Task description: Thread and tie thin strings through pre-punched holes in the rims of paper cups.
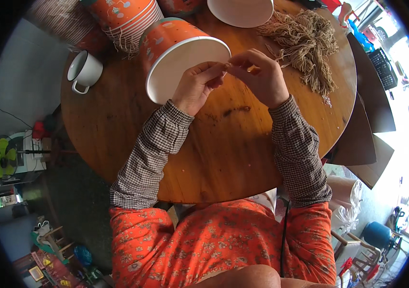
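Note:
My left hand (199, 84) and my right hand (260, 77) meet over the round wooden table, thumbs and fingertips pinched together. Something small and brownish lies between the fingertips; it is too small to name. Just beyond my left hand, a large orange patterned paper bucket (159, 43) lies tipped, its pale round end with a white rim facing me. My left hand covers part of that pale face. To the right of my right hand, a loose bundle of tan string (310, 43) spreads across the table.
Stacked orange paper buckets (128, 19) stand at the far left, with string ends hanging by them. A white enamel mug (87, 72) sits near the left edge of the wooden table (214, 163). A white round container (240, 12) is at the far side. Cardboard sheets (358, 129) lean at right.

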Demonstrator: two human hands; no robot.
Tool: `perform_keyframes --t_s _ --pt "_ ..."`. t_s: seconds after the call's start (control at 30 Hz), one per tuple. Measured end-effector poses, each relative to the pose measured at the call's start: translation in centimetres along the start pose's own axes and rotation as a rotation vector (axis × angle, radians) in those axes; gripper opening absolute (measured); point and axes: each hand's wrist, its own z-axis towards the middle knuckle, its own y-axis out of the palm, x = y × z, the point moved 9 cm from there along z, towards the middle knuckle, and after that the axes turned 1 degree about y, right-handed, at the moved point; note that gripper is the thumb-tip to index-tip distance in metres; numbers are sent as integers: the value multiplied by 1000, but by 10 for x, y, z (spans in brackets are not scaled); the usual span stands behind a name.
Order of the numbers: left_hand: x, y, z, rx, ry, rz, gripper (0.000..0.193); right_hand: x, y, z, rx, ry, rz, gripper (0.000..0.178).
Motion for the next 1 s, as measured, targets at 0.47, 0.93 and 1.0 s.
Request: perform_keyframes --t_s 0.47,0.93,1.0 --pt "6 1 -5 119 42 277 20 3 1 -2 -5 -8 -183 11" --pt "20 -6 -4 217 279 602 15 39 5 -8 -53 381 79 18" --pt "22 -10 -2 223 349 787 16 27 -1 -6 69 259 -58 16"
